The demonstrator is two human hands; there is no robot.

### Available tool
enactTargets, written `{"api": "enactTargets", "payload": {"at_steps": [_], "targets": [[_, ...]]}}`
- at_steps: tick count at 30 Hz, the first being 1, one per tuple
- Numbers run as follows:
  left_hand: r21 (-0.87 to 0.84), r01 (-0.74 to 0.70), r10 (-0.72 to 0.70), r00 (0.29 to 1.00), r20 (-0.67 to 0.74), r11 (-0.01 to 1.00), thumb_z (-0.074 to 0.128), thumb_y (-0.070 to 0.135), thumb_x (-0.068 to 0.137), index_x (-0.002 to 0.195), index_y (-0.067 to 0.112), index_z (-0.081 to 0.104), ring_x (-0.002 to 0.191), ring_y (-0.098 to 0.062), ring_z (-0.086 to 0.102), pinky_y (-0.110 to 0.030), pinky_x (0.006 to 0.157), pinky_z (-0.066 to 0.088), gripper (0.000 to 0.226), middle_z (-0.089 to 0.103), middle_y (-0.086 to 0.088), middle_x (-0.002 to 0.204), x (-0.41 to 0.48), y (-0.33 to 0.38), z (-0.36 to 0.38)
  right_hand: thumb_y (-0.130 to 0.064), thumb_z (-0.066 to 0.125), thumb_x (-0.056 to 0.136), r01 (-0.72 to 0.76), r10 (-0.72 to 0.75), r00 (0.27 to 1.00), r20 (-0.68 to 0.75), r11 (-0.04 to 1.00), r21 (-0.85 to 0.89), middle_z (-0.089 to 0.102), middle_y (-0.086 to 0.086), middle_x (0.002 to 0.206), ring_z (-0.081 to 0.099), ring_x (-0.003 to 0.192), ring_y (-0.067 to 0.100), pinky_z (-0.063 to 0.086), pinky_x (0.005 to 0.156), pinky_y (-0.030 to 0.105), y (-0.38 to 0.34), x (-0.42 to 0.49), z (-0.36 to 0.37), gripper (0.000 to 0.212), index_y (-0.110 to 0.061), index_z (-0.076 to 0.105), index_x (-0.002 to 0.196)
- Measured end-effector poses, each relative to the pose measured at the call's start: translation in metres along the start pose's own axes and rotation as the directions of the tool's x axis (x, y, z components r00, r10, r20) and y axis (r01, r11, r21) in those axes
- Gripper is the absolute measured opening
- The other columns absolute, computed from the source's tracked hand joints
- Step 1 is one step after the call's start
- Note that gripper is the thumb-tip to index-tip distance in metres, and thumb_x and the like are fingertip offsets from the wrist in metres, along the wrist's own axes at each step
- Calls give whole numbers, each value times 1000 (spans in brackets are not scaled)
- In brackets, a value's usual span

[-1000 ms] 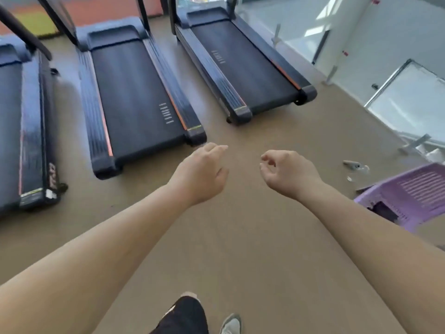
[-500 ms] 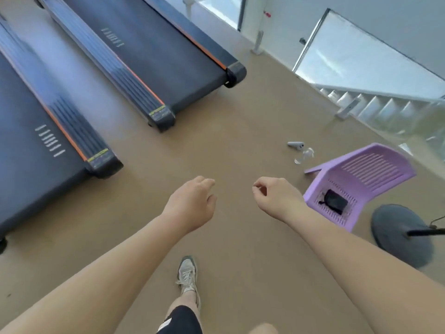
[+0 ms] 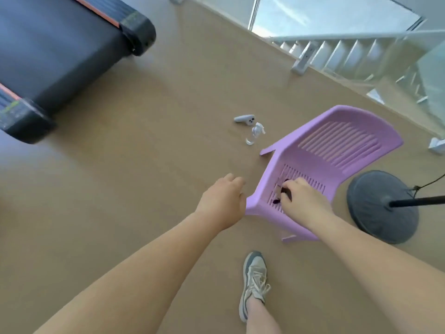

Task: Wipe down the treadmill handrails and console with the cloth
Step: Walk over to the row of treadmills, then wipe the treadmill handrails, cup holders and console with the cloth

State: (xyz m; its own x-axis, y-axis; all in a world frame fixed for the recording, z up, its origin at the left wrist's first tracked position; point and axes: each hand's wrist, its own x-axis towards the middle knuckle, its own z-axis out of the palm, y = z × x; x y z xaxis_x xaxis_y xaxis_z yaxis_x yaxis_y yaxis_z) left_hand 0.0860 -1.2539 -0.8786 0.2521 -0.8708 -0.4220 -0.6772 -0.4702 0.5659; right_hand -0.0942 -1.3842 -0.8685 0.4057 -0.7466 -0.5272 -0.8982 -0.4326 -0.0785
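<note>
Right hand was down on the seat of the purple plastic chair, fingers curled over a dark cloth, probably the wiping cloth. Pinched or only touched: could not tell. The cloth lay directly under the fingertips, mid-seat toward the front edge, mostly hidden, so its long axis was unreadable. Left hand hung loosely curled and empty, just beside the seat's front corner. Treadmill sat well apart at upper left, cut off, with handrails and console out of view.
</note>
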Motion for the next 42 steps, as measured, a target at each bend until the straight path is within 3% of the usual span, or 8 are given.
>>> {"api": "enactTargets", "payload": {"at_steps": [11,16,19,24,29,34,37,42], "targets": [[57,-20,7,979,204,998,48,20,102,137,16,49,119,-28,51,-51,87,54,36,48,-2,137,150,3,202,-30,47,100,-50,40,975,220,998,41,19,3,163,48,130,33,51,96,48,113,131,142,45,-33,46,145],[50,-22,12,980,201,999,47,18,101,139,15,49,120,-29,51,-52,88,54,38,48,-3,138,177,-16,235,-28,46,102,-67,68,969,239,998,-14,26,5,158,37,136,31,50,95,45,132,165,184,47,-36,45,148],[23,-20,15,983,181,1000,48,19,101,142,15,47,121,-30,51,-50,89,53,41,46,-2,142,182,-28,243,-25,50,102,-83,88,993,81,994,-67,40,7,135,41,120,31,46,75,40,134,180,203,30,-19,60,130],[-69,-17,26,990,135,997,47,19,102,150,17,42,125,-28,51,-47,92,52,49,43,0,150,166,-42,236,-10,54,95,-152,176,978,-108,968,199,55,8,110,58,97,34,42,72,35,121,181,189,22,-11,72,108],[-302,39,-40,999,3,953,51,22,103,155,19,38,135,-17,48,-34,103,45,54,42,5,155,110,-40,161,-9,55,89,39,26,993,-115,849,527,69,-8,88,68,81,17,57,72,40,33,125,114,29,-36,51,101],[-539,56,-195,960,-204,841,55,24,102,152,27,41,118,6,51,-22,97,44,52,50,14,141,21,-56,57,-5,57,84,208,-248,969,-9,794,571,70,-18,87,66,69,-1,53,66,29,-98,51,33,35,-33,55,106],[-636,66,-334,890,-311,769,56,21,100,153,30,40,114,16,49,-21,102,42,56,52,19,135,-51,-88,-18,-2,58,85,345,-428,904,12,744,572,72,-17,86,69,69,8,57,64,32,-192,-3,-9,33,-32,59,101],[-706,44,-479,764,-433,707,58,19,89,130,36,62,102,-9,65,-37,93,55,45,62,12,110,-240,-155,-153,1,52,91,584,-713,698,69,622,521,74,-5,82,70,63,19,59,60,40,-374,-141,-71,33,-30,58,102]]}}
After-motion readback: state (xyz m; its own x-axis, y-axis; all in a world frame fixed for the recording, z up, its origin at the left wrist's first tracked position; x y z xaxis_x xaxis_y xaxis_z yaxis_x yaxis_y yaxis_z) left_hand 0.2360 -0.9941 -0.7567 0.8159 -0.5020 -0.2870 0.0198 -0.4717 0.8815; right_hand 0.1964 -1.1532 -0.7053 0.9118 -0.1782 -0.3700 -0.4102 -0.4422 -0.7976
